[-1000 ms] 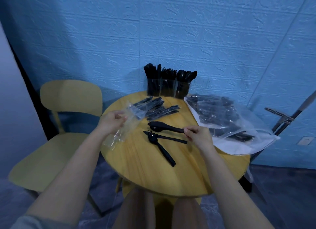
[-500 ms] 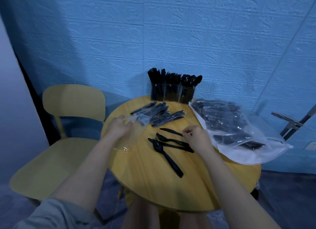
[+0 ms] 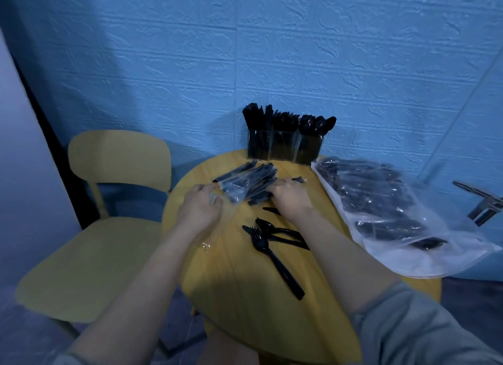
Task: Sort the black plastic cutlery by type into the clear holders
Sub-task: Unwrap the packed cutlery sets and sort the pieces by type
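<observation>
A: What lies nearest on the round wooden table (image 3: 245, 324)?

B: A loose black fork (image 3: 275, 261). Its long axis runs diagonally, handle toward the near right, tines pointing to the far left. Just behind it a spoon (image 3: 268, 225) and a knife (image 3: 275, 238) lie crossed under the fork's head, their handles running off to the right, under the right forearm.

A: And the hands?

B: Farther back. The left hand (image 3: 200, 209) has its fingers curled, pinching a clear empty wrapper (image 3: 217, 228) that trails back toward the near edge. The right hand (image 3: 290, 198) rests palm down on the pile of wrapped cutlery packs (image 3: 245, 185); its fingertips are hidden by blur, so I cannot tell whether it grips a pack.

A: How do the packs lie?

B: Long axes slanted, near right to far left.

A: Beyond that?

B: 3 clear holders (image 3: 283, 147) stand in a row at the far edge, against the blue wall (image 3: 272, 51), cutlery upright in each. A large plastic bag (image 3: 394, 215) of more packs is at the right, a yellow chair (image 3: 109, 201) at the left.
</observation>
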{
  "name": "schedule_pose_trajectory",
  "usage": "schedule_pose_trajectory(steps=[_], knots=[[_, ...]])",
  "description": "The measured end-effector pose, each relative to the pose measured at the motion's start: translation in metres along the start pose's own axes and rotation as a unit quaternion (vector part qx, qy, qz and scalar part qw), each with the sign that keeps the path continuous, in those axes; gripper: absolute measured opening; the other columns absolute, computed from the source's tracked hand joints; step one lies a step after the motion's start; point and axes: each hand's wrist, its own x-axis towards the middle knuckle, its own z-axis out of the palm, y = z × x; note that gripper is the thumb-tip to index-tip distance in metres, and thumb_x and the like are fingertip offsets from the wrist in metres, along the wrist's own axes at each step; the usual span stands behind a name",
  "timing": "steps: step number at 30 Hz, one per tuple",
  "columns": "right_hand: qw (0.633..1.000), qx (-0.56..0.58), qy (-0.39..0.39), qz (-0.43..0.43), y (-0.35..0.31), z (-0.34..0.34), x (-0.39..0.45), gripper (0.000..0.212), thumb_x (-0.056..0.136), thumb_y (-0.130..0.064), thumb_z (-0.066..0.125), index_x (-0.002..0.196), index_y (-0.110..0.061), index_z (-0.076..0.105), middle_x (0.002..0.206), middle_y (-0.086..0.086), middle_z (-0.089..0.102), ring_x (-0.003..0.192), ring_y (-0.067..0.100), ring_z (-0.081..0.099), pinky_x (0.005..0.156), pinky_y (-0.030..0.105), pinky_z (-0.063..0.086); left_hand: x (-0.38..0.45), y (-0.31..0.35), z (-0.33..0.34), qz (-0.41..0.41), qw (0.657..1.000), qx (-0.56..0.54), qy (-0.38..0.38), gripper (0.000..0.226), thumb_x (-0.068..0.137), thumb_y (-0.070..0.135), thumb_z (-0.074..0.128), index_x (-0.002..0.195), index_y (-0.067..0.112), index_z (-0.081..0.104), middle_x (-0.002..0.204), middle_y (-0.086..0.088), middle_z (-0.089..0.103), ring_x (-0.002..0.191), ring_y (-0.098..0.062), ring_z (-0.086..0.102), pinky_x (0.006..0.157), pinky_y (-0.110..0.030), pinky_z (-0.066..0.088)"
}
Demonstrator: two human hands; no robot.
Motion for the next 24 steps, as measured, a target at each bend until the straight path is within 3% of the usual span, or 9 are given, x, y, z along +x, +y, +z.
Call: schedule_pose_trajectory(steps=[6,10,15,19,24], knots=[[0.988,0.07,0.13,0.038,0.015,0.002,-0.017,0.019,0.083,-0.007,0.065,0.099,-0.013,0.073,0.095,0.006,0.072,0.094,0.028,0.06,0.078,0.037,0.049,-0.002,0.016,0.006,0.049,0.998,-0.019,0.019,0.041,0.097,0.022,0.048,0.137,0.014,0.048,0.14,-0.009,0.042,0.13,-0.024,0.038,0.109,-0.039,0.032],[0.963,0.163,0.197,0.078,0.025,-0.012,-0.03,0.017,0.087,-0.009,0.064,0.099,-0.013,0.075,0.092,0.004,0.073,0.088,0.024,0.062,0.075,0.032,0.05,-0.009,0.025,0.014,0.051,0.998,0.002,-0.02,0.044,0.097,0.025,0.048,0.14,0.018,0.042,0.146,-0.008,0.036,0.133,-0.024,0.036,0.11,-0.04,0.033],[0.946,0.221,0.209,0.116,0.021,-0.026,-0.046,0.019,0.089,-0.014,0.064,0.105,-0.014,0.073,0.097,0.001,0.071,0.092,0.017,0.061,0.074,0.021,0.042,-0.021,0.045,0.021,0.076,0.997,-0.018,-0.02,0.049,0.094,0.033,0.054,0.14,0.024,0.041,0.147,-0.002,0.037,0.132,-0.02,0.039,0.109,-0.04,0.036],[0.96,0.207,0.167,0.092,0.008,-0.021,-0.052,0.018,0.087,-0.014,0.065,0.103,-0.014,0.073,0.099,0.003,0.071,0.095,0.02,0.06,0.078,0.026,0.044,-0.028,0.071,0.04,0.094,0.99,-0.106,-0.018,0.057,0.088,0.033,0.064,0.14,0.026,0.041,0.14,0.001,0.044,0.124,-0.016,0.046,0.105,-0.037,0.041],[0.932,0.305,0.134,0.143,0.004,-0.023,-0.054,0.019,0.088,-0.017,0.064,0.104,-0.012,0.073,0.102,0.003,0.07,0.098,0.018,0.059,0.082,0.021,0.04,-0.015,0.069,0.052,-0.004,0.983,-0.179,0.032,0.029,0.087,0.014,0.066,0.115,0.016,0.062,0.113,0.0,0.063,0.092,-0.009,0.058,0.082,-0.023,0.047]])
